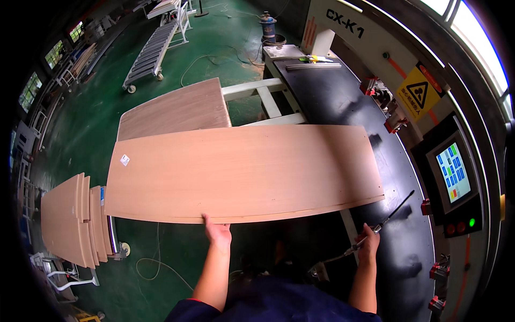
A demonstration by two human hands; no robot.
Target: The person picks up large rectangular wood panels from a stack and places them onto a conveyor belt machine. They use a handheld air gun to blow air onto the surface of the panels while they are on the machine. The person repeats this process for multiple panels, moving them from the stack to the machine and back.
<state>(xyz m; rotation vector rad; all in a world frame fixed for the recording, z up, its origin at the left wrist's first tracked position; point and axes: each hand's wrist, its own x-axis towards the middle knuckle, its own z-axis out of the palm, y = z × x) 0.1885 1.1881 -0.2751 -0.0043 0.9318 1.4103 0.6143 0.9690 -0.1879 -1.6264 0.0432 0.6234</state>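
Observation:
A long, light wood panel (241, 172) with a small white label on its left end lies across in front of me. Its right end rests on the black machine table (343, 102). My left hand (218, 231) grips the near edge, thumb on top and fingers hidden underneath. Beside the table's near part, my right hand (367, 244) is closed round an air blow gun (378, 228), whose thin black nozzle points up and right over the black surface. A hose runs from the gun toward the lower left. The gun does not touch the panel.
A darker board (171, 110) lies just beyond the panel, by a white frame (263, 88). Stacked boards (70, 220) stand at left on a wheeled cart. The machine's lit control screen (453, 172) is at right. A roller conveyor (155, 51) stands far back; a loose hose (155, 261) crosses the green floor.

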